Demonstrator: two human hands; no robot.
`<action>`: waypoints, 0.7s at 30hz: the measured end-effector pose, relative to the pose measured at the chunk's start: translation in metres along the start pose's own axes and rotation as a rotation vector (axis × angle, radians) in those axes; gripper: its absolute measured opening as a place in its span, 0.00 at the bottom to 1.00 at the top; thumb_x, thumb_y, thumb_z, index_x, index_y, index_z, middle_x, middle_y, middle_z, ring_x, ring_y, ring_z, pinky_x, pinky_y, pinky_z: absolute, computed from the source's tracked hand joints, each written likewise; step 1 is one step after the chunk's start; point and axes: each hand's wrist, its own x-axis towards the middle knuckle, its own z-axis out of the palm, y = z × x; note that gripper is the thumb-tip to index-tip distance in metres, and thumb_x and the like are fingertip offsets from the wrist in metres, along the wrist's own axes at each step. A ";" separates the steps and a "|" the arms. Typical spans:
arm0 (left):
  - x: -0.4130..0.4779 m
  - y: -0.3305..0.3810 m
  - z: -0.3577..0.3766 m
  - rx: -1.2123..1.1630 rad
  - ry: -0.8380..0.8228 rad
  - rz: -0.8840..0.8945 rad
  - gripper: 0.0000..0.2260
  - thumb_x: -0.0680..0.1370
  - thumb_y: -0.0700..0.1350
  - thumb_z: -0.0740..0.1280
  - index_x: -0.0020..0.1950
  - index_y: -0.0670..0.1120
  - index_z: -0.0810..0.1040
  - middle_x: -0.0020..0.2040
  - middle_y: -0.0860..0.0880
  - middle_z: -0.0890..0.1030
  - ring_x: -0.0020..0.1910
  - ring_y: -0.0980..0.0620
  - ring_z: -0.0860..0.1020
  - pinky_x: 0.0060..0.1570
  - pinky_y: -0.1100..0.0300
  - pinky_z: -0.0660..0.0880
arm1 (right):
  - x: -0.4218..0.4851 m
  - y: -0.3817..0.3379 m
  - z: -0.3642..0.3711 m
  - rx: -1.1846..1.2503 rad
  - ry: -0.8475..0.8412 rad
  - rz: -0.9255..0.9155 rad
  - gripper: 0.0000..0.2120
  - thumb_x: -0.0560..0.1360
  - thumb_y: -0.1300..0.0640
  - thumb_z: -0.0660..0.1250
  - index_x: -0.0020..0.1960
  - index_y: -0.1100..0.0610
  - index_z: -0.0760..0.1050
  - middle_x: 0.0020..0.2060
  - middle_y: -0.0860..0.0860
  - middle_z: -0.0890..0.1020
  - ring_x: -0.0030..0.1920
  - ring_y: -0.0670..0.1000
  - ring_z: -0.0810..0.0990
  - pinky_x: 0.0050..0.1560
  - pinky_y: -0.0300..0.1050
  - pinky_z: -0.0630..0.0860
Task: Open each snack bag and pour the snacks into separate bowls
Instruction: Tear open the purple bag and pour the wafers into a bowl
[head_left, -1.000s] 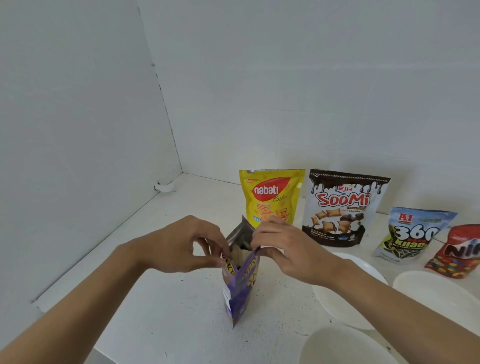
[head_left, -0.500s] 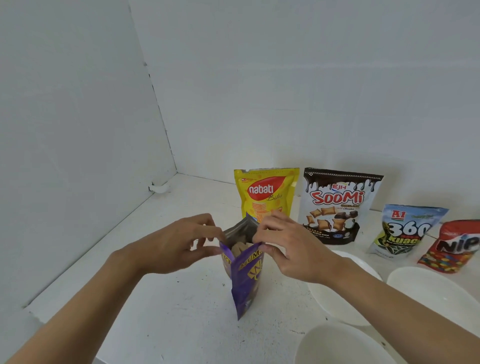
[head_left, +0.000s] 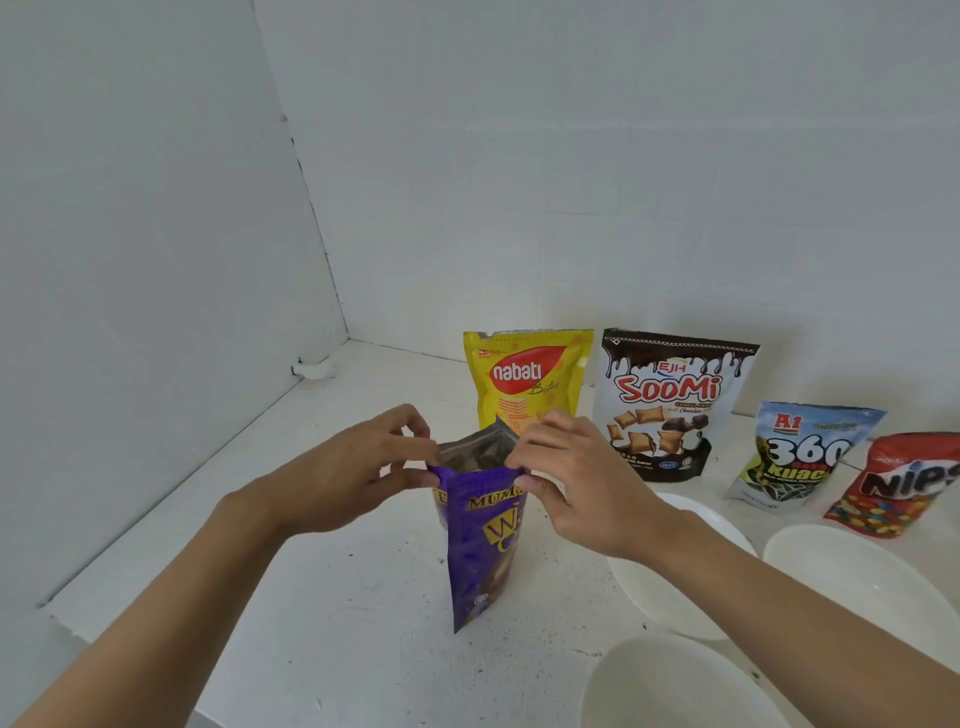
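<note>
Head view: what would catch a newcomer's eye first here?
The left hand and right hand, at centre, pinch the top edges of an upright purple bag, its mouth held open. Behind it, colourful bags run rightwards from the yellow bag to the red bag; white bowls sit at lower right.

snack bags (head_left: 524, 379) (head_left: 675, 400) (head_left: 800, 452) (head_left: 904, 488): 5 (purple bag (head_left: 480, 551) plus four others) | white bowls (head_left: 675, 597) (head_left: 857, 577) (head_left: 675, 686): 3 | hands (head_left: 353, 467) (head_left: 576, 483): 2
</note>
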 end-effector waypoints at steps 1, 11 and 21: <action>0.001 0.000 0.004 -0.031 0.027 0.002 0.07 0.80 0.56 0.62 0.54 0.60 0.79 0.56 0.60 0.72 0.51 0.61 0.74 0.42 0.70 0.71 | 0.000 -0.001 -0.001 0.004 0.018 0.011 0.05 0.77 0.56 0.69 0.52 0.53 0.80 0.47 0.42 0.79 0.55 0.47 0.70 0.51 0.54 0.72; -0.011 0.009 0.052 -0.385 0.398 -0.085 0.14 0.77 0.51 0.65 0.63 0.59 0.75 0.56 0.57 0.80 0.56 0.57 0.80 0.49 0.62 0.80 | 0.006 -0.018 -0.002 0.070 -0.003 -0.021 0.08 0.74 0.48 0.74 0.47 0.52 0.82 0.59 0.44 0.78 0.67 0.47 0.69 0.64 0.53 0.69; -0.054 0.017 0.122 -0.941 0.293 -0.291 0.17 0.80 0.48 0.64 0.66 0.64 0.69 0.60 0.52 0.83 0.59 0.46 0.82 0.55 0.54 0.80 | 0.006 -0.025 -0.001 0.060 -0.009 -0.031 0.06 0.74 0.52 0.74 0.45 0.54 0.81 0.62 0.46 0.79 0.68 0.48 0.70 0.66 0.56 0.71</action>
